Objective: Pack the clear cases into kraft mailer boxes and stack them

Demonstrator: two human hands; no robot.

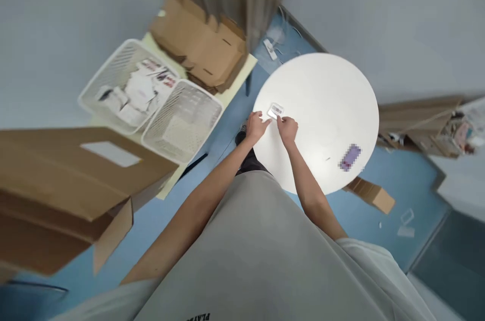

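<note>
A small, flat white packet (276,110) with a dark printed patch lies near the left rim of the round white table (322,89). My right hand (288,130) is at its near edge, fingers curled and the fingertips closed on its lower right corner. My left hand (256,127) rests at the table's left rim, with the thumb stretched toward the packet and the fingers partly curled, apart from the thumb. Nothing shows between the left thumb and fingers. The packet's print is too small to read.
A pixelated purple object (350,157) lies on the table's right side. On the left, a white basket (91,91) holds white packets beside a second basket (215,109), flattened cardboard (200,43) and a large open carton (56,169). A power strip (270,49) lies on the floor.
</note>
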